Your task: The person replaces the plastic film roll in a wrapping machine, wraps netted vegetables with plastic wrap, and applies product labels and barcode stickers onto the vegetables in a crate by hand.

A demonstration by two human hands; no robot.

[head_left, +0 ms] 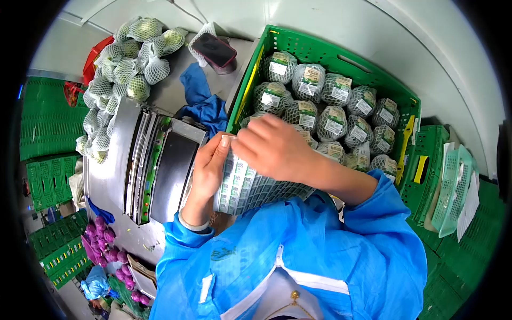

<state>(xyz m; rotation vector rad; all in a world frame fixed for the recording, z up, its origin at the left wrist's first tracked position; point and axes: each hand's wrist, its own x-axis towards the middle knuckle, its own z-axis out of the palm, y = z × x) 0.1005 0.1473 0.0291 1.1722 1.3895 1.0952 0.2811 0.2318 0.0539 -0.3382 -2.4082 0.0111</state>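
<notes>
A sheet of printed labels [250, 189] hangs in front of my body, its rows of small green-and-white stickers facing up. My left hand [207, 169] pinches the sheet's upper left corner between thumb and fingers. Just to the right, my right hand [277, 146] is closed at the sheet's top edge, close to the left thumb. Its fingertips are curled out of sight, so what they hold is hidden. Behind both hands, round vegetables in white foam nets [334, 121], many bearing labels, fill a green crate [368, 73].
Netted vegetables [125, 69] are heaped on the metal bench at left. Near them are a phone [214, 49], a blue cloth [205, 101] and a machine with a dark panel [173, 170]. Purple-wrapped items [97, 240] lie lower left. A pale green basket [453, 186] stands at right.
</notes>
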